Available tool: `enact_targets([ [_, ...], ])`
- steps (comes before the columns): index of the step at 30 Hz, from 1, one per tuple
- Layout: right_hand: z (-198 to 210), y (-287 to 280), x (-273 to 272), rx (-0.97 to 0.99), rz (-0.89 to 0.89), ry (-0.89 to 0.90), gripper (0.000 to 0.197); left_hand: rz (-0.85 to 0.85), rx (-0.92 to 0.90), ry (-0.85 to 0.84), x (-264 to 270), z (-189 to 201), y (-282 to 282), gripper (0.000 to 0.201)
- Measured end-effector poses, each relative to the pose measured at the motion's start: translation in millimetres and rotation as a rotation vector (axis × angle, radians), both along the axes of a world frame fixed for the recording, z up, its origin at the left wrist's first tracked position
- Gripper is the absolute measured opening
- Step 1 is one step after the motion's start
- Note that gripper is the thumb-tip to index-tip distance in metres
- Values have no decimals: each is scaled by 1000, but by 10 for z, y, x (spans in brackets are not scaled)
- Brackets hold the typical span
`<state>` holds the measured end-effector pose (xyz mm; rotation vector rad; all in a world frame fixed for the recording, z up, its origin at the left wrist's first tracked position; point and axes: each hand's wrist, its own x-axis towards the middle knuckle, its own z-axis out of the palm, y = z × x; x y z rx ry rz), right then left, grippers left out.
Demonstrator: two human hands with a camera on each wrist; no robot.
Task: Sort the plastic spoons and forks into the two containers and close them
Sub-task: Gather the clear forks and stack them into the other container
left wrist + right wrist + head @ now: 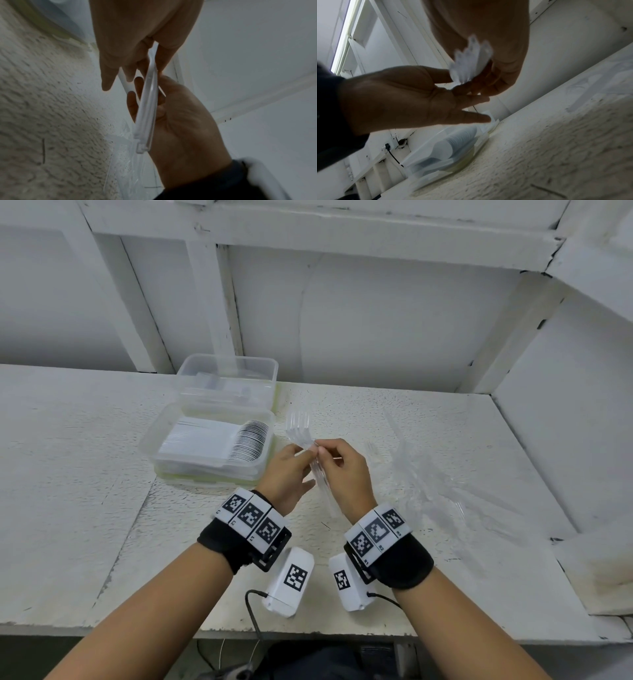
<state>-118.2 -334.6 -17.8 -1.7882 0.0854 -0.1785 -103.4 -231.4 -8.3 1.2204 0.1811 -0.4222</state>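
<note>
White rough-painted counter (102,508) ran under white panelled wall. Left hand (287,474) pinched neck of clear fork bundle (310,453) between thumb and fingertips, other fingers straight. Right hand (342,470) curled round same bundle, handles running down through its grip, tines fanned above both hands. Spoon container (209,446) sat open just left of bundle, full of stacked spoons. Second container (229,378) stood behind spoon container, touching it. Loose clear cutlery (428,484) lay right of bundle.
</note>
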Motion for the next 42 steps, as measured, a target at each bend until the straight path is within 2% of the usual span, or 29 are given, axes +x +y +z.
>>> enact_targets([
  [3,58,-30,-6,49,84,24,18,-42,-27,11,27,-29,37,30],
  [8,182,-65,-64,178,334,242,29,-71,-64,-6,60,19,114,9],
  [17,263,-49,-47,90,400,245,29,-100,13,-51,115,104,202,27],
  [23,231,-70,-28,-53,404,224,39,-61,34,-51,105,80,205,25],
  [27,346,-166,10,-247,436,146,40,-78,-55,-62,84,127,236,25],
  [30,455,-233,74,-385,342,60,37,-94,-71,-50,104,161,267,22],
  [33,601,-297,176,-397,265,9,37,-217,2,-34,92,194,295,20],
  [37,764,-292,279,-480,410,-18,44,-450,111,-35,46,225,320,19],
  [39,769,-283,311,-539,488,-18,36,-489,111,-35,45,239,357,18],
  [42,696,-293,345,-526,481,-25,26,-523,73,-42,71,265,438,16],
])
